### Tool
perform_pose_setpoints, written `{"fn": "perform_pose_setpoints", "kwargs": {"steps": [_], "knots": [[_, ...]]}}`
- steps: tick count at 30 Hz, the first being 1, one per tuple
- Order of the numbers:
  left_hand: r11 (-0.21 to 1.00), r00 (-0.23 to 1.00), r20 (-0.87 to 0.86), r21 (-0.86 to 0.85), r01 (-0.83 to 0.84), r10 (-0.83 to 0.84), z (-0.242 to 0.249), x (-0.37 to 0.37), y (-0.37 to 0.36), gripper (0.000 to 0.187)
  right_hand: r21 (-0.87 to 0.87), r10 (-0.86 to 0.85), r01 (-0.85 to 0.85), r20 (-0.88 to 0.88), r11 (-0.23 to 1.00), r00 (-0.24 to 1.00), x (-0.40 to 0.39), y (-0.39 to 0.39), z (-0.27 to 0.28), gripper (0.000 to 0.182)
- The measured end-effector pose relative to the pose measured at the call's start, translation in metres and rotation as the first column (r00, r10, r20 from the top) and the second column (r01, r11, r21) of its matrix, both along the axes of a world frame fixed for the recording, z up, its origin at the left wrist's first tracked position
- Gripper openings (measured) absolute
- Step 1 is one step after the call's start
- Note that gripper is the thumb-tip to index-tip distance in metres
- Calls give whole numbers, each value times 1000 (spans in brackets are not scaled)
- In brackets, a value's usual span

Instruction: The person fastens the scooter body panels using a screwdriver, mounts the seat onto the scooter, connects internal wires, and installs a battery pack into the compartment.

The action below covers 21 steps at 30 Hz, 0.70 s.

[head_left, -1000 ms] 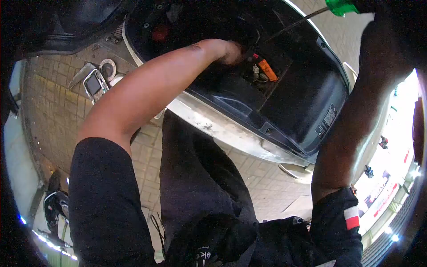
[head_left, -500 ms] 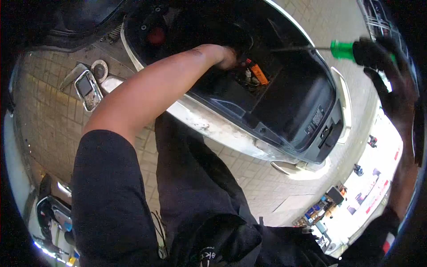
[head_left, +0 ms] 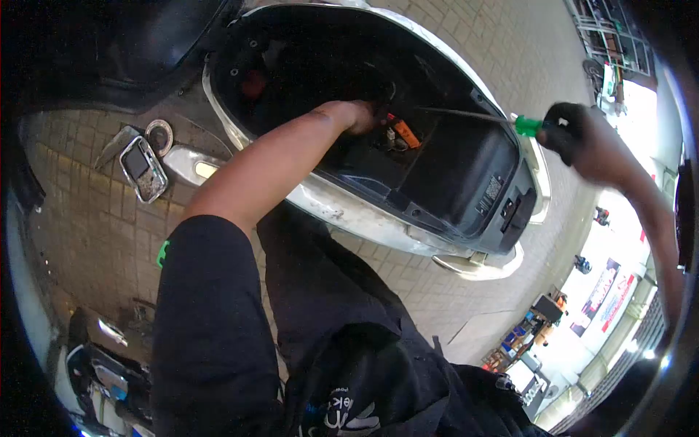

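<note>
My right hand [head_left: 582, 142] is closed around the green handle of a screwdriver [head_left: 527, 126], at the right of the view. Its long thin shaft points left across the open under-seat storage box [head_left: 466, 182] of a white scooter, and the tip ends over the dark interior. Deep inside the box is my left hand [head_left: 357, 116], its fingers lost in shadow, so their grip does not show. Just right of it lie an orange packet [head_left: 408, 133] and small metallic parts [head_left: 393, 140] in a recess of the box.
A white body panel [head_left: 342, 211] rims the box. On the paving at left lie a metal tray [head_left: 144, 171] and a round ring-shaped part [head_left: 159, 136]. The dark seat [head_left: 145, 44] stands raised at upper left. Boxes and goods [head_left: 528, 328] stand at lower right.
My right hand has moved left with the screwdriver, nearer the box. The view has shifted somewhat. My left hand stays inside the box.
</note>
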<state>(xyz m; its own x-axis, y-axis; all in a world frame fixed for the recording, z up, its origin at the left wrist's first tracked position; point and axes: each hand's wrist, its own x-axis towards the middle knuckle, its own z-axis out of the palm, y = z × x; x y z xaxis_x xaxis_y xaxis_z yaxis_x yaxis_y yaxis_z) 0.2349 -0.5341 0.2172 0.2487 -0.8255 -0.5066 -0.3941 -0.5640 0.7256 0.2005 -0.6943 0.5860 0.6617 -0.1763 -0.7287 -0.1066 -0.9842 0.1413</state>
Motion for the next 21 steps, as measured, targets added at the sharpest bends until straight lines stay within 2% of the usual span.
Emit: {"fn": "perform_pose_setpoints", "kwargs": {"steps": [1,2,3,4,5,6,7,9,12,13,14,15,16,17,18,19,20,21], "knots": [[1000,996,-84,-12,-15,14,8,1,0,34,-44,-679,684,-188,728,710,8,8,5,25],[1000,997,-74,-20,0,-1,-19,-2,-7,34,95,-839,846,-109,525,533,0,8,3,33],[997,998,34,-63,54,-52,-75,-8,-20,35,52,-845,853,-118,519,521,4,14,9,30],[989,985,138,-96,113,-99,-103,-7,-25,37,108,-629,625,1,773,778,-6,7,1,30],[988,984,143,-93,121,-107,-89,-6,-21,37,117,-340,327,127,938,932,-19,2,-5,33],[998,999,38,-63,23,-21,-61,-7,-14,40,144,-84,69,102,987,991,-13,28,8,41],[997,996,-64,-22,-70,68,-40,-7,-8,44,12,286,-298,238,955,928,-22,12,0,34],[999,992,-120,21,-45,48,-24,-4,-6,44,-19,320,-323,207,946,925,-20,11,-1,32],[999,999,-12,9,53,-53,-10,0,-1,48,-88,457,-450,75,888,886,-2,13,-5,28],[999,990,-137,40,-21,26,-10,0,-2,51,-85,443,-437,71,895,894,12,19,-3,28],[993,961,-256,78,-90,107,-8,-2,-4,54,-8,-184,184,-51,983,982,30,24,3,34],[994,962,-255,73,-78,94,-9,-5,-4,54,-16,-724,735,-186,678,664,42,27,9,40],[993,971,-213,67,-99,111,-11,-4,-3,54,14,-634,636,-75,771,770,36,24,8,51],[991,976,-177,63,-118,128,-15,-5,-1,55,106,-291,291,-13,951,957,23,13,0,40],[992,977,-178,64,-109,119,-11,-7,2,55,98,105,-119,137,988,985,16,16,-2,32],[987,975,-156,57,-151,158,-7,-8,4,48,-11,590,-600,198,800,782,6,17,2,28],[981,972,-135,47,-189,194,-4,-7,4,44,-42,843,-874,291,483,452,3,15,7,30],[984,974,-138,47,-173,178,0,-5,2,44,-40,836,-867,289,497,466,4,16,7,30]]}}
